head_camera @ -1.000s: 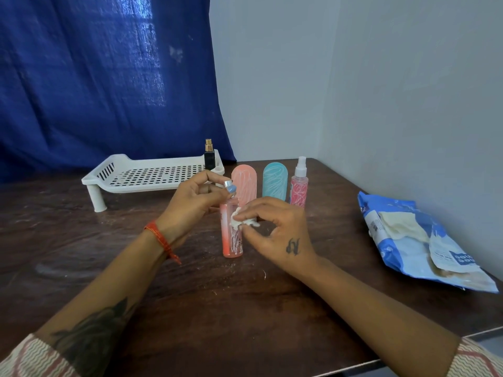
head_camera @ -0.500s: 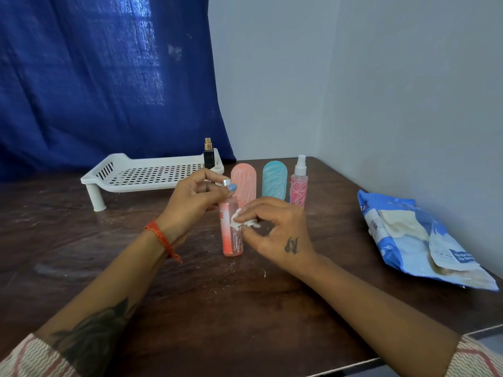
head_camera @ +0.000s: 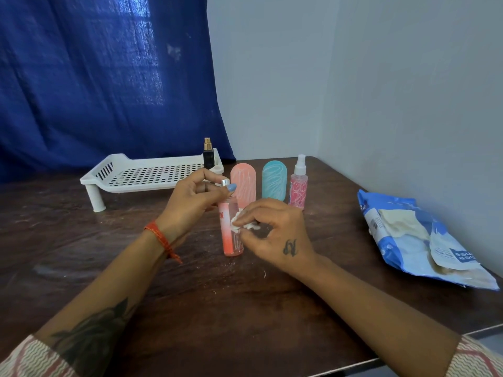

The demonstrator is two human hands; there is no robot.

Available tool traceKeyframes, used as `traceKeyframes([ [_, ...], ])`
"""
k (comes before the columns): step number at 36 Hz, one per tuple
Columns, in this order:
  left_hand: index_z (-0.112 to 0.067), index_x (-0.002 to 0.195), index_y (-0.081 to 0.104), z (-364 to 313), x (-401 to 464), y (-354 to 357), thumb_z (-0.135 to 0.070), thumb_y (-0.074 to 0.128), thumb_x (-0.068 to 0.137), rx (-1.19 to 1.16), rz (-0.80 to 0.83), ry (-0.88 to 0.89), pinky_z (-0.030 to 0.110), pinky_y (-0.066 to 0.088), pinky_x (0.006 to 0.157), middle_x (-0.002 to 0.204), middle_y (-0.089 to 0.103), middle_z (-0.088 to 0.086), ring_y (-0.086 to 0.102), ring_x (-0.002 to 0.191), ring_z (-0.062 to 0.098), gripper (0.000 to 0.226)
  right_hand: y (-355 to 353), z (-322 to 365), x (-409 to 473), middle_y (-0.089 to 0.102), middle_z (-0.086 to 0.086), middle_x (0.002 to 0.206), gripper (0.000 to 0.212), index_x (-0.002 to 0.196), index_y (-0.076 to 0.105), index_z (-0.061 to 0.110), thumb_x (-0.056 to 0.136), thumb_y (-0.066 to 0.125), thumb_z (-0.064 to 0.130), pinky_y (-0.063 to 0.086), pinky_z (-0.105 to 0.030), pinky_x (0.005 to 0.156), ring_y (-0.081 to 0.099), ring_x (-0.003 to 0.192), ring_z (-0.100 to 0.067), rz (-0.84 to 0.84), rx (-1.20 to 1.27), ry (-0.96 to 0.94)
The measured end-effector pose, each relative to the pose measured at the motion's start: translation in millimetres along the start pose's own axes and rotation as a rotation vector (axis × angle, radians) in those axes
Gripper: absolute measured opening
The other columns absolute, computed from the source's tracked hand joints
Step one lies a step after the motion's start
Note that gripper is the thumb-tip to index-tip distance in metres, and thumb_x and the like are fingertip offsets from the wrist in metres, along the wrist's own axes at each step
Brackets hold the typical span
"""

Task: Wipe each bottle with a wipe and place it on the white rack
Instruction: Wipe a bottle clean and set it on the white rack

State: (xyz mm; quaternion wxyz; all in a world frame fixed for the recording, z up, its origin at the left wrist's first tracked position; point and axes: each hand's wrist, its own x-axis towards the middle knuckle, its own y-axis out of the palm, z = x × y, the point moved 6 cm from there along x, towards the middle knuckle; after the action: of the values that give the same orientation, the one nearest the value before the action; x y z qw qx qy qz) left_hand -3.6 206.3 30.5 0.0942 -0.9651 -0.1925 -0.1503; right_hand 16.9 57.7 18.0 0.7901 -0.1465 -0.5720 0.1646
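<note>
nothing has shifted: left hand [head_camera: 190,200] still pinches the silver cap of the upright peach bottle [head_camera: 230,232] on the table [head_camera: 245,308]; right hand [head_camera: 275,235] presses a wipe [head_camera: 242,227] to its side. three bottles [head_camera: 274,180] wait behind, one black bottle [head_camera: 208,155] on the white rack [head_camera: 147,174].

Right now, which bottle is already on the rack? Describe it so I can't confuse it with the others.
Find the white rack at the table's far left, before the blue curtain. At its right end stands a small dark bottle with a gold cap. It alone is dark and on the rack; the pink and teal bottles stand on the table.
</note>
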Motion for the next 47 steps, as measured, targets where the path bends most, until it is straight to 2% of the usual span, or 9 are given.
traceKeyframes([
  [8, -0.017, 0.081, 0.058, -2, 0, 2, -0.005, 0.066, 0.081, -0.012, 0.005, 0.022, 0.021, 0.052, 0.063, 0.077, 0.067, 0.009, 0.065, 0.067, 0.008, 0.015, -6, -2, 4, 0.07, -0.007, 0.093, 0.02, 0.096, 0.073, 0.006, 0.076, 0.072, 0.006, 0.052, -0.017, 0.08, 0.064, 0.088, -0.011, -0.134, -0.069, 0.017],
  [12, -0.017, 0.081, 0.058, -3, -1, 2, -0.005, 0.066, 0.081, -0.011, 0.012, 0.037, 0.017, 0.052, 0.06, 0.078, 0.066, 0.01, 0.065, 0.066, 0.008, 0.015, 1, 6, 3, 0.071, -0.007, 0.099, 0.024, 0.1, 0.072, 0.007, 0.076, 0.074, 0.005, 0.05, -0.023, 0.087, 0.064, 0.095, -0.014, -0.06, -0.103, -0.089],
  [16, -0.018, 0.081, 0.058, -3, -1, 2, -0.006, 0.066, 0.081, -0.012, 0.007, 0.034, 0.015, 0.05, 0.057, 0.076, 0.066, 0.008, 0.065, 0.063, 0.004, 0.014, 4, 7, 0, 0.072, -0.003, 0.092, 0.021, 0.092, 0.075, 0.01, 0.072, 0.074, 0.003, 0.053, -0.025, 0.081, 0.065, 0.088, -0.011, 0.014, -0.06, -0.109],
  [20, -0.019, 0.081, 0.058, -3, -1, 1, -0.008, 0.067, 0.081, -0.002, -0.004, 0.022, 0.025, 0.048, 0.067, 0.078, 0.067, 0.007, 0.065, 0.068, 0.007, 0.014, 1, 3, -1, 0.073, -0.001, 0.083, 0.016, 0.081, 0.076, 0.01, 0.068, 0.071, 0.003, 0.055, -0.023, 0.071, 0.065, 0.079, -0.005, 0.026, -0.012, -0.047],
  [25, -0.018, 0.081, 0.058, -4, -1, 3, -0.005, 0.066, 0.081, -0.013, 0.016, 0.031, 0.023, 0.05, 0.065, 0.073, 0.068, 0.005, 0.065, 0.066, 0.008, 0.015, -11, 0, 6, 0.071, -0.006, 0.091, 0.018, 0.094, 0.073, 0.005, 0.076, 0.072, 0.004, 0.054, -0.021, 0.075, 0.064, 0.086, -0.009, -0.15, 0.005, -0.007],
  [29, -0.018, 0.082, 0.058, -3, -1, 3, -0.003, 0.065, 0.082, -0.004, 0.024, 0.037, 0.028, 0.051, 0.069, 0.075, 0.066, 0.009, 0.063, 0.069, 0.013, 0.016, -5, -2, 6, 0.069, -0.008, 0.099, 0.024, 0.103, 0.071, 0.006, 0.079, 0.072, 0.007, 0.054, -0.024, 0.079, 0.063, 0.092, -0.011, -0.119, -0.026, -0.001],
  [34, -0.016, 0.082, 0.058, -4, -2, 3, -0.005, 0.065, 0.081, -0.027, 0.016, 0.036, 0.014, 0.05, 0.056, 0.073, 0.067, 0.005, 0.066, 0.063, 0.003, 0.014, -3, -2, 4, 0.071, -0.004, 0.09, 0.022, 0.095, 0.074, 0.01, 0.074, 0.074, 0.005, 0.054, -0.021, 0.073, 0.064, 0.085, -0.009, -0.05, 0.003, -0.023],
  [41, -0.018, 0.083, 0.057, -1, 0, 1, -0.009, 0.066, 0.082, -0.003, 0.007, 0.011, 0.02, 0.047, 0.063, 0.079, 0.066, 0.006, 0.066, 0.067, 0.003, 0.012, 1, -4, 1, 0.07, -0.001, 0.078, 0.014, 0.082, 0.076, 0.009, 0.069, 0.073, 0.004, 0.053, -0.02, 0.061, 0.062, 0.07, -0.006, 0.076, 0.006, 0.016],
  [47, -0.016, 0.084, 0.056, 2, 1, -2, -0.003, 0.061, 0.086, 0.01, -0.003, -0.012, 0.011, 0.048, 0.054, 0.083, 0.068, 0.006, 0.065, 0.068, 0.004, 0.014, -7, -17, 4, 0.071, 0.002, 0.085, 0.016, 0.091, 0.074, 0.011, 0.075, 0.076, 0.011, 0.052, -0.012, 0.063, 0.064, 0.077, -0.005, -0.057, 0.042, 0.17],
])
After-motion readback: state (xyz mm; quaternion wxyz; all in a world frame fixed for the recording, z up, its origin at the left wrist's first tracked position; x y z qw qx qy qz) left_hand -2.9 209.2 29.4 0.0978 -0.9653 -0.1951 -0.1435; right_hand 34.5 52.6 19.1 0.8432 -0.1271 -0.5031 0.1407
